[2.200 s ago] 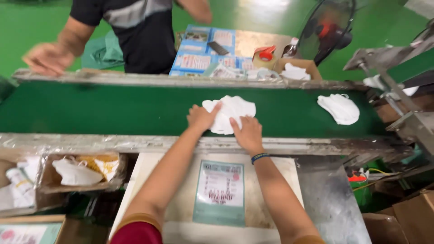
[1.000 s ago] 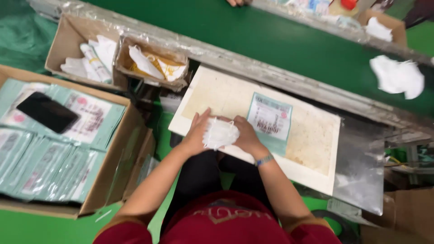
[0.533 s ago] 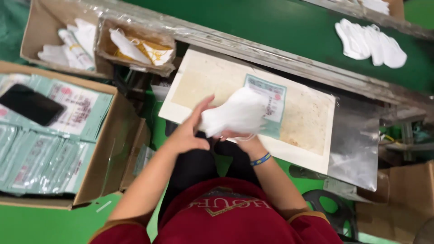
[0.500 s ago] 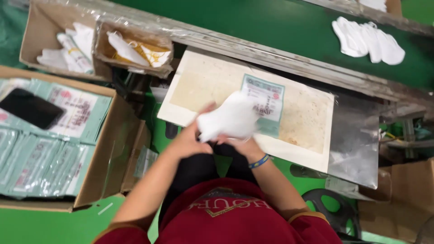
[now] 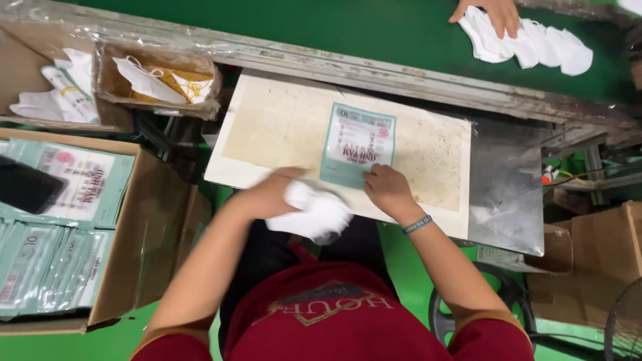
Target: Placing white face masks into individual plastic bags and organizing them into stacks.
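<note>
Green conveyor belt (image 5: 374, 30) runs across the top of the view, a metal rail along its near edge; pale work board (image 5: 281, 127) sits just below the rail, stained and worn; large cardboard box (image 5: 144, 220) at far left holds stacks of teal printed packets (image 5: 47, 261) with a dark phone (image 5: 27, 187) lying on them; two smaller open boxes (image 5: 157, 83) near the upper left hold loose white masks; one teal packet (image 5: 358, 144) lies flat on the board; left hand (image 5: 271, 194) is closed around a bunch of white masks (image 5: 317, 214) at the board's near edge, slightly blurred; right hand (image 5: 388, 190) presses the packet's lower right corner, fingers curled, gripping nothing else that shows; another person's hand (image 5: 491, 10) rests on a row of white masks (image 5: 535, 47) on the belt, top right.
</note>
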